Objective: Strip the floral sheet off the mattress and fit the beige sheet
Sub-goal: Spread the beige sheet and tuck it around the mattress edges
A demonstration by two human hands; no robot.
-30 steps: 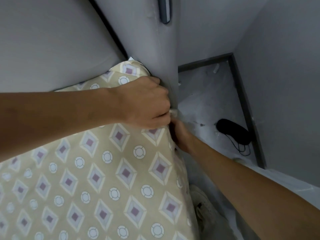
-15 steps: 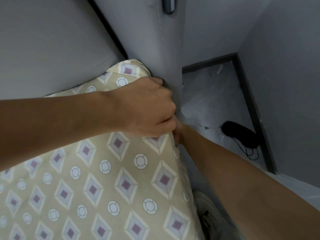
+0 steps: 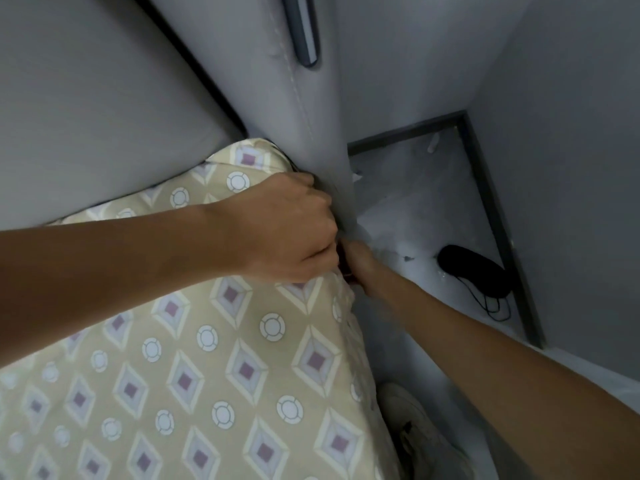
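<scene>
A beige sheet printed with diamonds and circles covers the mattress up to its corner by the grey padded headboard. My left hand lies on that corner, fingers curled over the edge and gripping the sheet. My right hand reaches in from the right along the mattress side, just under my left hand. Its fingers are hidden behind the sheet's edge and my left hand. No floral sheet is in view.
A narrow strip of pale floor runs between the bed and the grey wall. A black eye mask with cords lies on it. A white shoe stands beside the mattress at the bottom.
My right hand has pushed further in under my left hand at the corner, so less of it shows. My left hand keeps its grip in the same spot.
</scene>
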